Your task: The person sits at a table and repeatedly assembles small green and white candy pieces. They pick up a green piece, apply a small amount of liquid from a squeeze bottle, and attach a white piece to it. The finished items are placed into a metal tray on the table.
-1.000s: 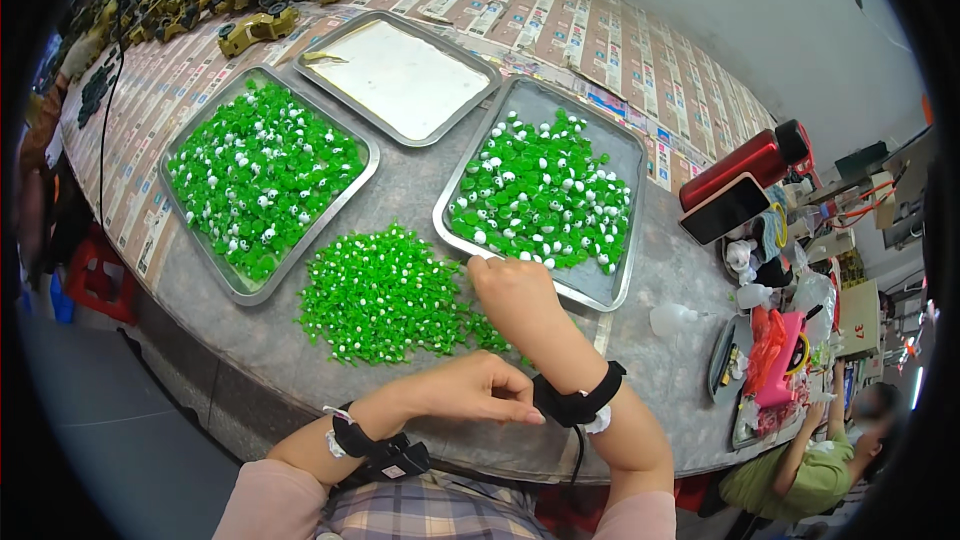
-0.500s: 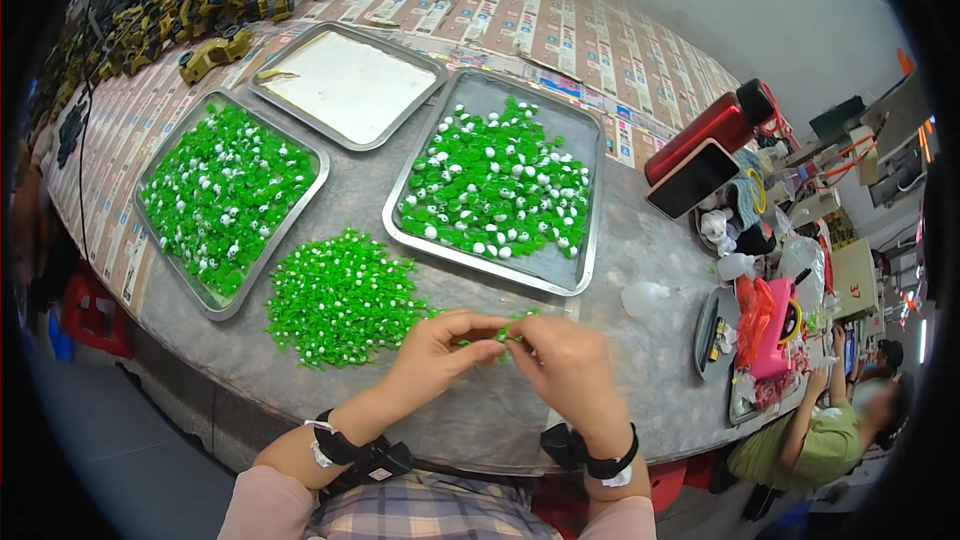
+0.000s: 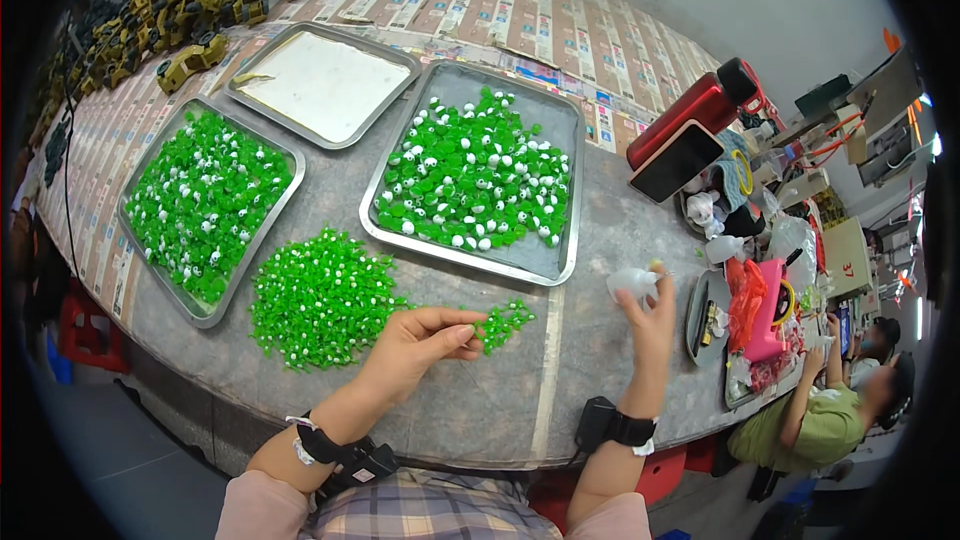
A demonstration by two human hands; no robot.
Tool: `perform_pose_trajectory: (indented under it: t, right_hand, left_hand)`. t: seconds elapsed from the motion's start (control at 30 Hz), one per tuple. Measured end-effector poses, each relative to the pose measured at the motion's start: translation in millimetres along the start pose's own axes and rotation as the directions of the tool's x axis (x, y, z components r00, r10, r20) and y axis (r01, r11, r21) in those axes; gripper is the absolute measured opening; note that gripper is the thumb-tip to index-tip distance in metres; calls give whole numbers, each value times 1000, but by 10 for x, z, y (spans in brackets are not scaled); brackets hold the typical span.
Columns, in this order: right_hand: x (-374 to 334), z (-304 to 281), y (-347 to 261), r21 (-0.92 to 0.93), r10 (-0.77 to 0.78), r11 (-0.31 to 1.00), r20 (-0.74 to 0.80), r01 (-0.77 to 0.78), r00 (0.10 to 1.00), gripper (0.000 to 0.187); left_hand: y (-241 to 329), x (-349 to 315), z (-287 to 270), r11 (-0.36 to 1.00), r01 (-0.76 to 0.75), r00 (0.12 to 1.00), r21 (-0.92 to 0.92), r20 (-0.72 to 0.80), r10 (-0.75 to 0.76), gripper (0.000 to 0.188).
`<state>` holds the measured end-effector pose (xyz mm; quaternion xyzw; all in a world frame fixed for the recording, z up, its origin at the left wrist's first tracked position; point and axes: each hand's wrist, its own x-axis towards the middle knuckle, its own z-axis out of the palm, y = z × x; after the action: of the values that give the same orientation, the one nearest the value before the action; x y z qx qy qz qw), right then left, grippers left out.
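Observation:
My left hand is closed in a pinch, with a small green plastic piece at its fingertips. Just beyond those fingertips, a little cluster of small green pieces lies on the table. Over on the right, my right hand has thumb and fingers apart around a small translucent squeeze bottle, which lies on its side. Left of my left hand spreads a heap of small green pieces with white dots.
Two metal trays, the left tray and middle tray, hold green pieces with white eyeballs. Behind stands a white-lined tray. A red flask, a phone and a pink container crowd the right. Toy vehicles pile up far left.
My hands have parted. The right hand has moved right to the squeeze bottle, while the left stays pinched beside the small cluster, which now shows. The view has shifted slightly.

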<state>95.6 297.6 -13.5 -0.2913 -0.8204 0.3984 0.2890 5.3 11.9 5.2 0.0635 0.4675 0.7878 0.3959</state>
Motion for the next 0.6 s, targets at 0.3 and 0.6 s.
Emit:
perform_pose_trajectory:
  t: [0.3,0.6]
  right_hand:
    - [-244,145,-919,386,-18,922,36,3,999,48]
    - [-600,465,-1436,477,-198,839,-181,262,963,62]
  left_hand:
    - [-12,7,-124,981,62,997,-186,-29,-69,15]
    - [12,7,-145,962,61,997,-266,-30,-71,8]
